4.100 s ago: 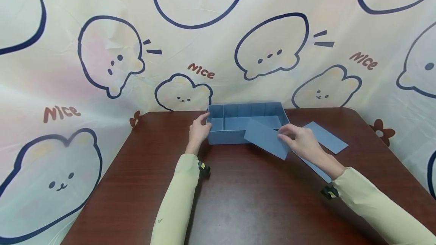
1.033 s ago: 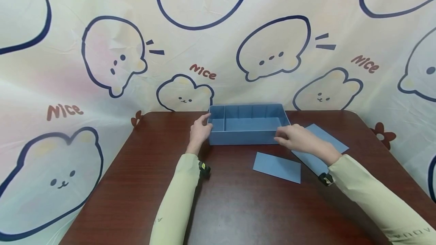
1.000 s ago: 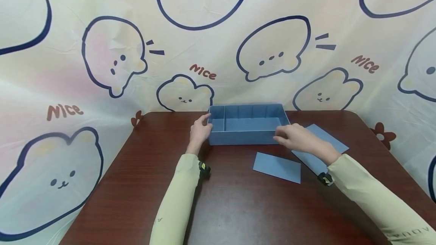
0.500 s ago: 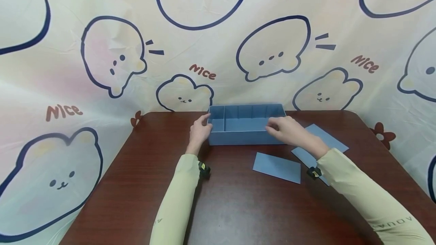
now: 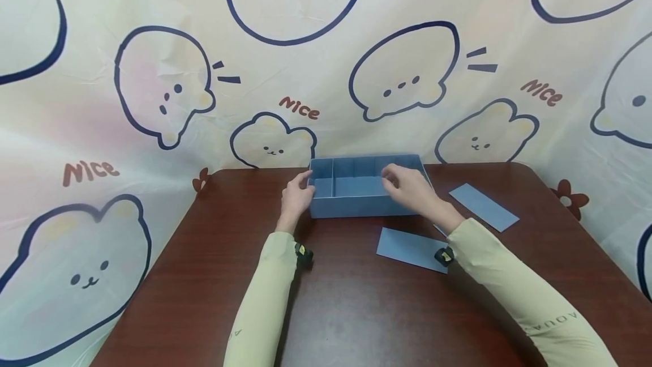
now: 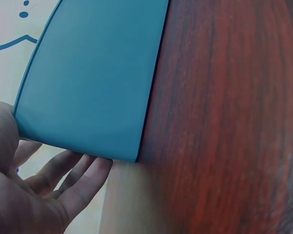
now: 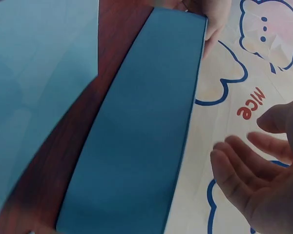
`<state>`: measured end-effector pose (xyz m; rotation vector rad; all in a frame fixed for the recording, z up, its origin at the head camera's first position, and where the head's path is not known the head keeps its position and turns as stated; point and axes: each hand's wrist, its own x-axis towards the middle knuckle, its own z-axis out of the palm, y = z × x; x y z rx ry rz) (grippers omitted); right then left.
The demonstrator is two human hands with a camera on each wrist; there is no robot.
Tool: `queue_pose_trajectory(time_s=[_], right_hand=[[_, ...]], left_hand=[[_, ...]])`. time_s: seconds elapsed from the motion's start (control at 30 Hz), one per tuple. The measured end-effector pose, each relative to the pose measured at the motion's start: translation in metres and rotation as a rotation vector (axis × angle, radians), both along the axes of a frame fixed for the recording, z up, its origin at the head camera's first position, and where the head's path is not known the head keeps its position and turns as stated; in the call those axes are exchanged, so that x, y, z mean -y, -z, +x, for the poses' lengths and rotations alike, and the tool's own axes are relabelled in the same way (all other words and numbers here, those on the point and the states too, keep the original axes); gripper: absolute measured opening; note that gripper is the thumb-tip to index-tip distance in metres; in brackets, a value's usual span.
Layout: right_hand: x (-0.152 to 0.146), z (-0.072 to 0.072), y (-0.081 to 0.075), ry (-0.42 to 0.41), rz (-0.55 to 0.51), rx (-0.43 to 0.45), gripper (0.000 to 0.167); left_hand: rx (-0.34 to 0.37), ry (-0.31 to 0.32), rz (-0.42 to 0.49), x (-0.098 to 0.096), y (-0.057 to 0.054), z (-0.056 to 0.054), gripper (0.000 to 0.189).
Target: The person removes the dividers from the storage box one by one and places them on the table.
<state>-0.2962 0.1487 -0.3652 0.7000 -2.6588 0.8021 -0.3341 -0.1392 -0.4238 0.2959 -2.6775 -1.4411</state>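
Note:
A shallow blue box [image 5: 356, 207] stands near the back of the table, its top open. One thin divider [image 5: 333, 177] parts a narrow left compartment from a wide right one. My left hand [image 5: 295, 197] grips the box's left end; in the left wrist view the thumb is at the top corner and the fingertips touch the end wall. Over the wide compartment hovers my right hand [image 5: 410, 188], fingers loosely bent with nothing between them, as the right wrist view also shows. A flat blue rectangular panel [image 5: 407, 248] lies in front of the box.
Another blue panel [image 5: 484, 207] lies right of the box. A sliver of a further blue panel [image 5: 440, 230] shows beneath the right wrist, mostly hidden by the forearm. A cartoon-printed cloth [image 5: 326, 72] hangs behind the brown table [image 5: 326, 310].
My right hand released the panel it held, leaving it on the table before the box. It then slid left from the box's front right corner to above the wide compartment. Left hand stayed put.

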Motion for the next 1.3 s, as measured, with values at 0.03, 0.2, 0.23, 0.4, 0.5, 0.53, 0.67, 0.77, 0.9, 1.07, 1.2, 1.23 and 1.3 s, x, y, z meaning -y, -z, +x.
queue_pose_trajectory(time_s=[0.03,0.2,0.23,0.4,0.5,0.53,0.67,0.77,0.9,1.07,1.2,1.23,1.3], right_hand=[[0.003,-0.002,0.001,0.002,-0.008,0.005,0.026],[0.017,-0.008,0.007,0.012,-0.055,0.056,0.032],[0.019,-0.009,0.008,0.018,-0.064,0.068,0.032],[0.029,-0.013,0.012,0.019,-0.107,0.101,0.034],[0.033,-0.014,0.014,0.019,-0.117,0.112,0.035],[0.034,-0.015,0.015,0.023,-0.116,0.119,0.035],[0.04,-0.017,0.019,0.034,-0.117,0.138,0.037],[0.043,-0.019,0.021,0.025,-0.127,0.143,0.038],[0.048,-0.022,0.022,0.025,-0.138,0.151,0.039],[0.054,-0.026,0.024,0.043,-0.133,0.18,0.043],[0.059,-0.029,0.023,0.048,-0.137,0.207,0.045],[0.06,-0.029,0.023,0.05,-0.14,0.213,0.045],[0.063,-0.03,0.022,0.051,-0.14,0.221,0.045]], left_hand=[[-0.001,-0.002,0.002,0.0,0.0,0.0,0.049],[-0.006,-0.006,0.005,0.0,-0.001,0.0,0.049],[-0.005,-0.006,0.005,0.0,-0.001,0.0,0.049],[0.001,-0.014,0.005,0.0,-0.001,0.0,0.048],[0.001,-0.01,0.003,-0.001,0.0,-0.001,0.048],[0.0,-0.006,0.003,-0.002,0.0,-0.001,0.048],[0.003,0.001,0.004,-0.002,0.001,-0.001,0.048],[0.0,0.002,0.003,-0.001,0.0,-0.001,0.048],[-0.007,0.006,0.011,0.001,-0.001,-0.001,0.048],[-0.003,0.007,0.007,0.001,0.0,-0.001,0.048],[-0.007,0.009,0.012,0.001,0.0,-0.001,0.048],[-0.008,0.01,0.014,0.001,0.0,-0.001,0.048],[-0.008,0.01,0.015,0.001,0.001,-0.001,0.048]])
